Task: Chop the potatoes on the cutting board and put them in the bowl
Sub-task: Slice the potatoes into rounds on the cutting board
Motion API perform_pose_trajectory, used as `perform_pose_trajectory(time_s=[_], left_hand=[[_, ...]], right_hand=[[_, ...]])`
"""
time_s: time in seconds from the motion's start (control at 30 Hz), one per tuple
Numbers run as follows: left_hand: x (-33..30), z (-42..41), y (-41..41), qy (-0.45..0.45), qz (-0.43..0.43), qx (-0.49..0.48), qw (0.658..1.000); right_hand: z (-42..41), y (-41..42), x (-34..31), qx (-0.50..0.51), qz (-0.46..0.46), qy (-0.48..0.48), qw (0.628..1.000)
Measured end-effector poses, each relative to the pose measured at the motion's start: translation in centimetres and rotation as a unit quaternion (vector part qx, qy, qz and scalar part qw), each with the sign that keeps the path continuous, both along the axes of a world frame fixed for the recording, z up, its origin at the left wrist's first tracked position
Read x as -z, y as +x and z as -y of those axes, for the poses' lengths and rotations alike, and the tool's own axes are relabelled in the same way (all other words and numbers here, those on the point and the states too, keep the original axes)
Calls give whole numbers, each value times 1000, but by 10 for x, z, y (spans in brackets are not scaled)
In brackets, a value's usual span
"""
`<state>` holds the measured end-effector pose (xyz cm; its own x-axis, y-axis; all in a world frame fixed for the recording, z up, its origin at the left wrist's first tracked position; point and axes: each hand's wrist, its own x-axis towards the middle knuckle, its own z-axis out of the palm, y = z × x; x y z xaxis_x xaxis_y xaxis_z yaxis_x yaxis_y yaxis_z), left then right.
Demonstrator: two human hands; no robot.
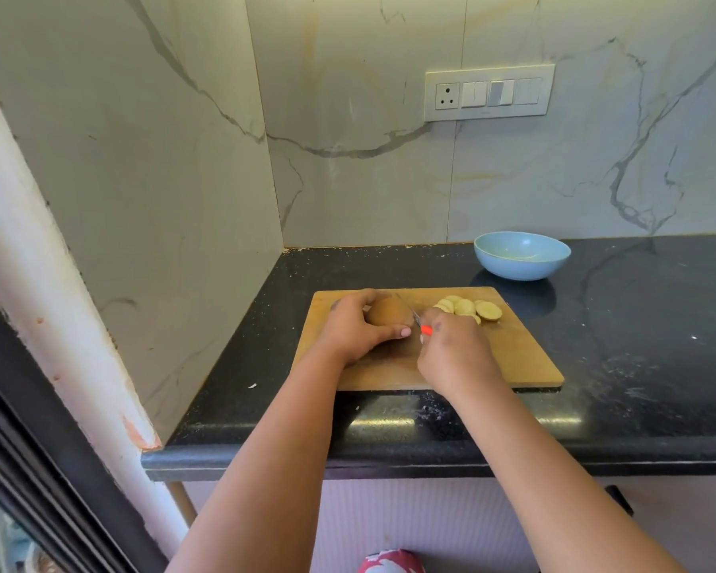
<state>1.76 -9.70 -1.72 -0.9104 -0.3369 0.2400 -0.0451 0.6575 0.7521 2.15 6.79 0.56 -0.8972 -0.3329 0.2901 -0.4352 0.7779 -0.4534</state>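
Observation:
A wooden cutting board [521,349] lies on the black counter. My left hand [354,328] grips a brown whole potato [387,313] on the board's left part. My right hand [451,349] holds a knife [420,322] with an orange handle; its blade rests against the potato's right end. Several pale yellow potato slices [470,308] lie in a pile at the board's far right side. A light blue bowl [521,255], with nothing visible inside, stands on the counter behind the board.
The black counter [637,345] runs to the right, with specks and smears on it. Marble walls close the corner at left and behind. A switch panel [488,93] is on the back wall. A white pillar [38,291] stands at left.

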Motion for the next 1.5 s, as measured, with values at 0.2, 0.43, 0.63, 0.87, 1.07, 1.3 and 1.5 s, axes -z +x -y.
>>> perform_pose_trajectory(time_s=[0.2,0.43,0.63,0.87,1.07,1.3,1.5], left_hand=[[0,-1,1,8,1,-1,1000],[1,-3,5,-10,-2,-1,1000],[4,-5,7,-58,-20,7,998],[3,-6,11,-80,-25,10,996],[4,-3,12,-80,-35,12,996],[8,-1,7,-81,-41,8,996],[6,-2,7,-69,-43,0,997]], right_hand=[[5,-6,-6,5,64,13,998],[-6,3,-5,5,75,42,996],[-52,-7,-3,-43,172,-104,979],[-46,-18,4,-38,150,-127,980],[-38,-23,4,-35,141,-97,985],[-25,-18,12,-19,52,-128,990],[-10,3,34,1,-134,-99,986]])
